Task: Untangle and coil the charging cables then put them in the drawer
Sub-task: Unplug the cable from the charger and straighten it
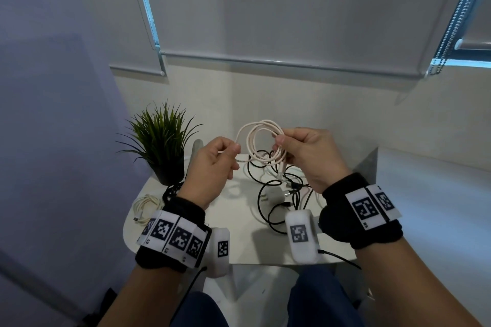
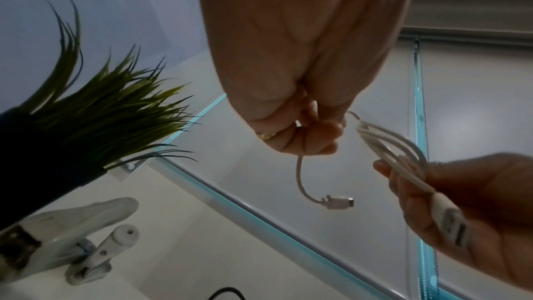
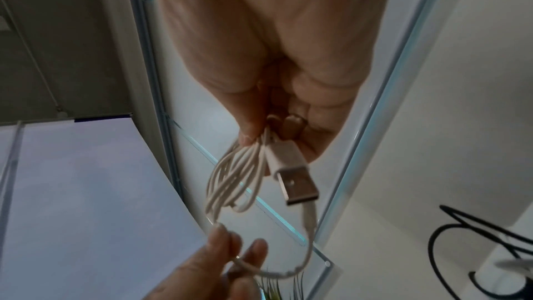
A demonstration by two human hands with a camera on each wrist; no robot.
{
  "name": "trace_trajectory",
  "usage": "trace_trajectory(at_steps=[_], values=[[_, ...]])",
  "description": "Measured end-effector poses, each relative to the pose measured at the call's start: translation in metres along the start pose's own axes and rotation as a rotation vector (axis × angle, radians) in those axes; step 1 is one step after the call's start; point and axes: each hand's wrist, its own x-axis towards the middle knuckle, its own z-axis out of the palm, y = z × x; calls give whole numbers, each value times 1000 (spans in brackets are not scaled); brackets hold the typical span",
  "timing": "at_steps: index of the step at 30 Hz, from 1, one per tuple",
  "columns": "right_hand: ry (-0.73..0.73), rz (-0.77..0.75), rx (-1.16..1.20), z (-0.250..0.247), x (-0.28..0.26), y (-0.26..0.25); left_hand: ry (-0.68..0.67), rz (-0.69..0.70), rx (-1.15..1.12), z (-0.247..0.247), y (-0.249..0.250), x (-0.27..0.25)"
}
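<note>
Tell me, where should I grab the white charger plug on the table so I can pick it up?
Grip the white charger plug by its blocky body, from above. Its prongs stick out toward the left, and black cables loop around it on the table, so the top looks like the freest way in.

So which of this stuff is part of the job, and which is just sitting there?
Part of the job:
- pale cable, coiled in the right hand, its end pinched by the left hand
- tangled cables
- coiled cream cable

Just lying about:
- potted plant
- window blind
</note>
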Motion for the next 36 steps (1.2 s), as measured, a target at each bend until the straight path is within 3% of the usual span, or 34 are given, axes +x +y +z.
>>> trace_trajectory(at_steps=[4, 9, 15, 21, 23, 29, 36], values=[[-13, 4, 38, 2, -1, -3, 41, -23, 6, 2, -8, 2], [-8, 11, 16, 2, -1, -1, 85, -155, -316, 7, 1, -4], [-54, -7, -17, 11, -3, 6, 5, -247, -565, 24, 17, -13], [24, -83, -99, 7, 1, 10, -224, -254, -474, 20, 17, -17], [37, -97, -139, 7, 2, 12, -226, -264, -474, 21, 18, -18], [-9, -53, -170, 17, -2, 16, -25, -287, -595, 31, 21, -12], [37, -81, -182, 18, -4, 15, -230, -401, -493, 32, 23, -15]])
